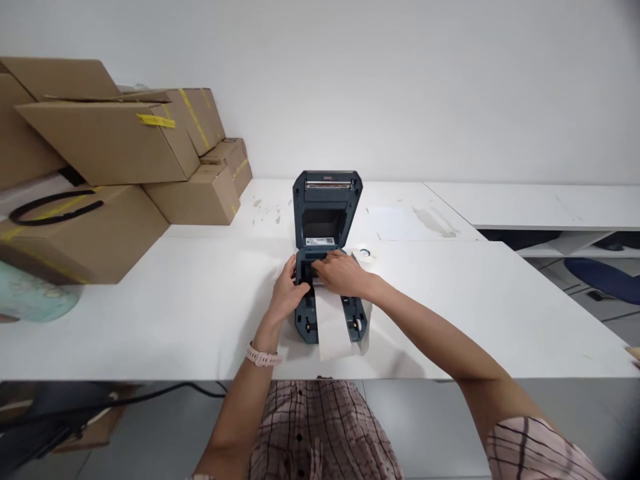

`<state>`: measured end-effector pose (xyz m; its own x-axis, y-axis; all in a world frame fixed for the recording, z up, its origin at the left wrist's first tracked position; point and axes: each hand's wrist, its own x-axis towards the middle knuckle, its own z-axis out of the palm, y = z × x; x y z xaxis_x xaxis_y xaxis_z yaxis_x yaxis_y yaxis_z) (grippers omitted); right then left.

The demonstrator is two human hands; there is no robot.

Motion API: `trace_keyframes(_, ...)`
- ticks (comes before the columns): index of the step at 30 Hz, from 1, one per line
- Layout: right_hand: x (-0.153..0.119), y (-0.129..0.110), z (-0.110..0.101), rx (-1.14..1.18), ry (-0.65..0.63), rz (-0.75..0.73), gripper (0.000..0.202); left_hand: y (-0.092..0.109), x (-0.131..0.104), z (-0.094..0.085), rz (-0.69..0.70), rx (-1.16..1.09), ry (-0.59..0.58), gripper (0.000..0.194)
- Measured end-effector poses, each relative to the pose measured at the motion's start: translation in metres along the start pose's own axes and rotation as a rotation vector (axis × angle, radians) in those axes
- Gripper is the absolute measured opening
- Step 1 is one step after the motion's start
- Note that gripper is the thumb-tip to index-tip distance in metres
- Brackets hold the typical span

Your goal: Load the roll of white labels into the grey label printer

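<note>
A dark label printer (327, 207) stands on the white table with its lid raised. My left hand (287, 290) holds the left edge of the printer's base, thumb over the rim. My right hand (340, 272) reaches into the back of the open base, its fingers bent down inside; what the fingertips touch is hidden. A strip of white label paper (333, 323) runs out from under my right hand over the printer's front edge. Behind my right wrist, a white roll (363, 256) lies beside the printer.
Cardboard boxes (107, 143) are stacked at the left, with a black strap (55, 207) on one. A pale green object (35, 293) is at the left edge. A white sheet (395, 223) lies behind right. A blue seat (605, 277) shows beyond the table.
</note>
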<state>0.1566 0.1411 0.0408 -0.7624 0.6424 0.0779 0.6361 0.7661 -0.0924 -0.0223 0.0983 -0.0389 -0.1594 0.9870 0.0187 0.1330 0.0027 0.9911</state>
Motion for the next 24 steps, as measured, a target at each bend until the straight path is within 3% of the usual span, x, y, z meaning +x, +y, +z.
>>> trace_keyframes(4,0.011,0.001,0.01,0.08,-0.172,-0.07,0.015,-0.003,-0.001,-0.003,0.013,-0.025,0.0,0.096)
trace_keyframes(8,0.014,0.009,-0.016,0.247,-0.332,-0.183,0.02,-0.002,-0.003,-0.003,0.017,-0.025,-0.003,0.096)
trace_keyframes(11,-0.012,0.03,-0.039,0.669,-0.364,-0.314,0.035,-0.001,-0.005,-0.004,0.004,-0.033,-0.016,0.096)
trace_keyframes(14,-0.068,0.066,-0.039,1.119,-0.167,-0.332,0.042,0.002,-0.006,-0.004,-0.025,-0.025,-0.027,0.094)
trace_keyframes(17,-0.133,0.103,-0.014,1.302,0.279,-0.093,0.045,0.005,-0.007,-0.004,-0.038,-0.029,-0.026,0.091)
trace_keyframes(18,-0.149,0.113,-0.003,1.299,0.376,0.035,0.048,0.005,-0.007,-0.004,-0.036,-0.036,-0.026,0.09)
trace_keyframes(21,-0.172,0.129,0.027,1.244,0.434,0.335,0.058,0.003,-0.006,-0.003,-0.008,-0.069,-0.02,0.087)
trace_keyframes(24,-0.159,0.13,0.05,1.268,0.378,0.396,0.06,0.0,-0.005,-0.004,0.012,-0.088,-0.008,0.086)
